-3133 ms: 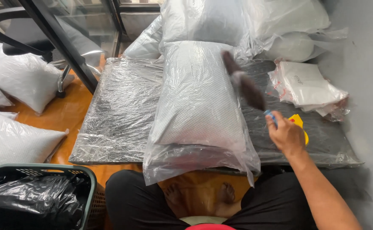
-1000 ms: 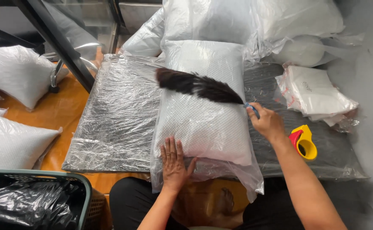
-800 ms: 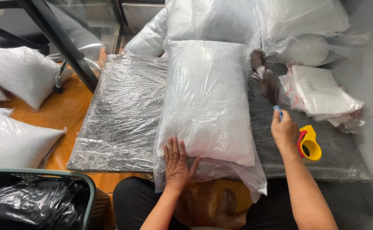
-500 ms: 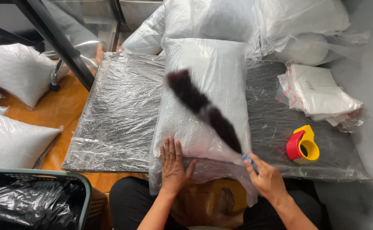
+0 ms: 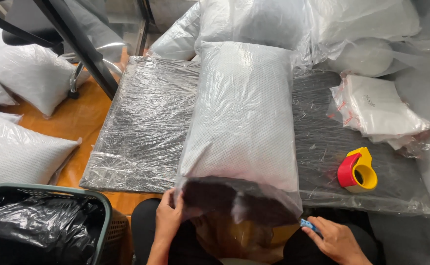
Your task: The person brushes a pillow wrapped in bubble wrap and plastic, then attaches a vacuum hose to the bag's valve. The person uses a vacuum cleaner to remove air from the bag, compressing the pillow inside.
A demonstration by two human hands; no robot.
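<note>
Bin [image 5: 104,208] at 8 o'clock. Left hand [image 5: 168,218] pinches bag [image 5: 279,198] mouth at 6 o'clock; pillow [image 5: 244,113] inside, centre on mat [image 5: 141,127]. Right hand [image 5: 337,240] curled round blue handle [image 5: 309,226]. Tape dispenser [image 5: 356,169] at 3 o'clock.

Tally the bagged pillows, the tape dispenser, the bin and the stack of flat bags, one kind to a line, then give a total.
Bagged pillows clearly in view: 4: centre pillow, left-floor pillow, upper-left pillow, rear pillow
Tape dispenser: 1
Bin with black liner: 1
Stack of flat bags: 1
Total: 7
</note>
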